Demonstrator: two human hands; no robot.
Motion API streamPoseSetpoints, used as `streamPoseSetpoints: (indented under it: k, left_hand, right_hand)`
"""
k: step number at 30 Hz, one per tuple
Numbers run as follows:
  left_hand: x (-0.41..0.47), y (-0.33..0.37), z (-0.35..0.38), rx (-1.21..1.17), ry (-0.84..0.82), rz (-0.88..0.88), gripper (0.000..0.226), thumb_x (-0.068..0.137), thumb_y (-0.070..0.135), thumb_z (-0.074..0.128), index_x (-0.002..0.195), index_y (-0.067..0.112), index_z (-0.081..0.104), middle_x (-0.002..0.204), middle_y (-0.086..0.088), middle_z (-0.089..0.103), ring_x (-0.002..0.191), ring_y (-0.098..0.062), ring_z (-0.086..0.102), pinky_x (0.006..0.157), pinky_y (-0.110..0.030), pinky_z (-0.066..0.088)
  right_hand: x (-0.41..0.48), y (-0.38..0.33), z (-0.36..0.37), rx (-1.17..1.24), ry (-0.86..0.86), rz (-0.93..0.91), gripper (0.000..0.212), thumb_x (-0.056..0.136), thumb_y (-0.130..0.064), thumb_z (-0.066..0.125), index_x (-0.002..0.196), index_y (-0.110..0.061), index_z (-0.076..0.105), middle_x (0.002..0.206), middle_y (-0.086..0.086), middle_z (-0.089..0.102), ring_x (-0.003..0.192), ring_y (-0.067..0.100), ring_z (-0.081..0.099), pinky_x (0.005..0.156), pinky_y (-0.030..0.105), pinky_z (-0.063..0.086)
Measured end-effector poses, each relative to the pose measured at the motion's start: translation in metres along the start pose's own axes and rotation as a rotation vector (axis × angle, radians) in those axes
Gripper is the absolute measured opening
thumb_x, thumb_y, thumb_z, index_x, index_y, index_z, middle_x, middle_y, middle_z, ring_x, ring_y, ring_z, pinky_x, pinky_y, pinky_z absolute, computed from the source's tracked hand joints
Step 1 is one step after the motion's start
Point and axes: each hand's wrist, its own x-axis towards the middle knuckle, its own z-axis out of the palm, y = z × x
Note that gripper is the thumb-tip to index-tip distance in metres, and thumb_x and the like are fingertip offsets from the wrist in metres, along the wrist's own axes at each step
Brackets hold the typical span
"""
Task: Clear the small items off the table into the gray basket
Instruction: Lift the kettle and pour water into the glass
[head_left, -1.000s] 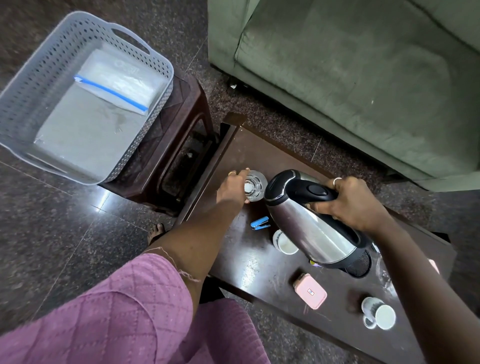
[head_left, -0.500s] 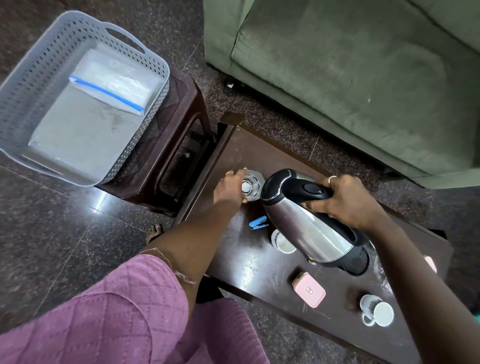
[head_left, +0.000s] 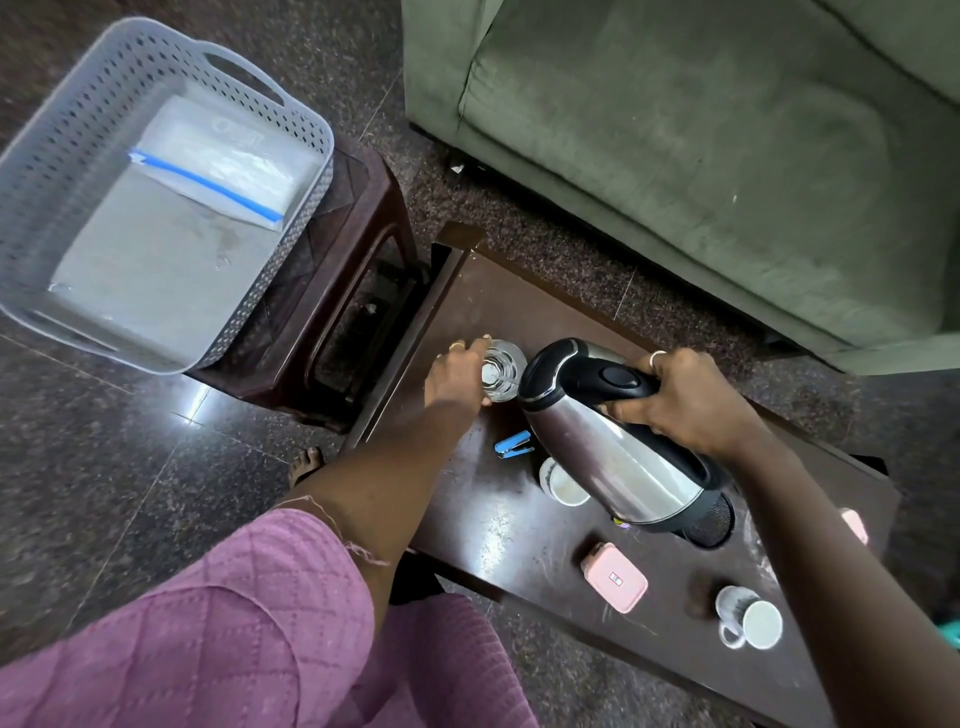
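Bench (head_left: 498, 519), dark wood, sofa (head_left: 675, 156) beyond, granite floor (head_left: 156, 467) left; near its left edge my left fingers (head_left: 479, 344) hold the glass (head_left: 503, 373), right fingers (head_left: 655, 362) grip the kettle (head_left: 597, 452).

Perforated gray basket (head_left: 62, 130), green sofa (head_left: 701, 156), pink case (head_left: 614, 577), blue stapler (head_left: 513, 446), quilted purple sleeve (head_left: 208, 639).

The perforated gray plastic basket (head_left: 57, 166) sits off the left end of the dark wooden table (head_left: 493, 296) and holds a flat clear zip bag (head_left: 228, 161). A clear drinking glass (head_left: 503, 368) stands upright near that end, and a small blue stapler (head_left: 514, 446) lies nearby.
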Motion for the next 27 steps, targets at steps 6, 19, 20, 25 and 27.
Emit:
streamPoseSetpoints:
  k: [6, 19, 20, 25, 27]
  left_hand:
    - [0.0006, -0.0002, 0.0001, 0.019, 0.007, -0.003, 0.08, 0.071, 0.011, 0.076, 0.138, 0.026, 0.035, 0.125, -0.014, 0.052, 0.115, -0.036, 0.054, 0.095, -0.042, 0.046]
    - [0.0014, -0.0006, 0.0004, 0.005, -0.002, -0.009, 0.08, 0.071, 0.009, 0.075, 0.138, 0.027, 0.034, 0.127, -0.014, 0.051, 0.115, -0.036, 0.054, 0.097, -0.043, 0.046]
    - [0.0013, -0.0007, 0.0003, -0.001, -0.005, -0.012, 0.08, 0.071, 0.009, 0.075, 0.138, 0.027, 0.034, 0.128, -0.015, 0.051, 0.116, -0.036, 0.053, 0.097, -0.043, 0.046]
    - [0.0007, -0.0006, -0.0008, -0.001, -0.014, -0.008, 0.082, 0.07, 0.01, 0.077, 0.138, 0.027, 0.034, 0.129, -0.015, 0.05, 0.116, -0.036, 0.053, 0.097, -0.043, 0.047]
    - [0.0004, 0.0001, -0.0014, -0.008, -0.015, -0.011, 0.081, 0.07, 0.009, 0.076, 0.137, 0.027, 0.034, 0.127, -0.014, 0.051, 0.116, -0.036, 0.053, 0.095, -0.044, 0.047]
  right_hand:
    - [0.0005, 0.001, -0.0005, 0.025, -0.005, 0.012, 0.012, 0.068, -0.022, 0.078, 0.071, -0.021, 0.066, 0.049, -0.007, 0.053, 0.038, -0.001, 0.047, 0.048, 0.027, 0.041]
    - [0.0035, -0.0003, -0.0007, 0.017, -0.016, 0.024, 0.013, 0.068, -0.023, 0.078, 0.076, -0.023, 0.067, 0.052, -0.006, 0.056, 0.037, -0.003, 0.048, 0.049, 0.027, 0.044]
    - [0.0035, -0.0005, -0.0007, 0.019, -0.018, 0.026, 0.013, 0.068, -0.023, 0.078, 0.075, -0.023, 0.067, 0.052, -0.006, 0.056, 0.037, -0.003, 0.048, 0.049, 0.027, 0.044]
    - [0.0033, -0.0014, -0.0002, 0.032, -0.021, 0.029, 0.014, 0.068, -0.023, 0.078, 0.077, -0.024, 0.068, 0.054, -0.006, 0.057, 0.039, -0.002, 0.049, 0.05, 0.026, 0.043]
    - [0.0028, -0.0015, -0.0003, 0.024, -0.016, 0.025, 0.013, 0.067, -0.023, 0.078, 0.074, -0.024, 0.067, 0.053, -0.006, 0.057, 0.041, 0.003, 0.049, 0.051, 0.027, 0.044]
